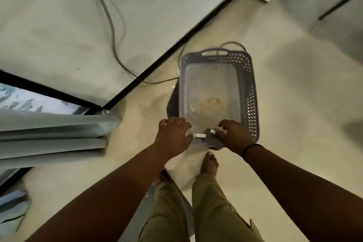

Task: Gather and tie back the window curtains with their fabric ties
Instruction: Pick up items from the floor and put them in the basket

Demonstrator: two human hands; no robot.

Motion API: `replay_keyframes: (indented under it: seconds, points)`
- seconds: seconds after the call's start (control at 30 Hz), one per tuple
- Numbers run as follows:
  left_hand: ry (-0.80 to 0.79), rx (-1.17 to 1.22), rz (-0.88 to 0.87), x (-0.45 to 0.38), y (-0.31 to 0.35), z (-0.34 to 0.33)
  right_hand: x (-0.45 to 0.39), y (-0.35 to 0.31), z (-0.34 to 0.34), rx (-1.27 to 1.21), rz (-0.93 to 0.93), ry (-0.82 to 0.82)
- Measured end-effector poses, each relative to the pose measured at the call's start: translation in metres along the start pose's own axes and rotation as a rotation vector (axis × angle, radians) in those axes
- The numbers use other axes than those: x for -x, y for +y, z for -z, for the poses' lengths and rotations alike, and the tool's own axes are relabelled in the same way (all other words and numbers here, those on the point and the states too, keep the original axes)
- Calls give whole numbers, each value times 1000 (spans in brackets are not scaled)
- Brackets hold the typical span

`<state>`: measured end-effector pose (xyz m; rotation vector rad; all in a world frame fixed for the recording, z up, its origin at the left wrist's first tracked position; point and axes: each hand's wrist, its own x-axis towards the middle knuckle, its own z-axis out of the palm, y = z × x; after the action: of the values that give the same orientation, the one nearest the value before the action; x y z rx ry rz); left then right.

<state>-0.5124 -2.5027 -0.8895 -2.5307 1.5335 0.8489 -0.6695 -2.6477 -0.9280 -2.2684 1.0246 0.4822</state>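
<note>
Nearest, both hands reach down at the near end of a grey perforated plastic basket [249, 88] on the floor: the left hand [173, 136] and right hand [234, 135] each curl around an end of a short grey fabric tie [211, 139] with white tags, stretched between them, its long axis running left to right across the basket's near rim. Further left, the grey curtain [55, 133] hangs loose in folds beside the window [29, 102], so I judge gathering and tying not yet begun.
</note>
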Motion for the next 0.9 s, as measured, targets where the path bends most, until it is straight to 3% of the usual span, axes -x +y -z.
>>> replay_keyframes:
  seconds: [0.17, 0.37, 0.57, 0.7, 0.9]
  points:
    - [105, 166, 155, 78, -51, 7, 26, -55, 19, 164, 141, 81]
    - [43, 221, 366, 168, -144, -4, 52, -180, 4, 328, 338, -5]
    - [20, 278, 516, 302, -261, -17, 93, -328, -84, 523, 438, -147]
    - [20, 326, 748, 412, -336, -40, 128, -439, -145, 662, 655, -285]
    - [60, 457, 937, 471, -409, -57, 160, -570, -198, 681, 910, -342]
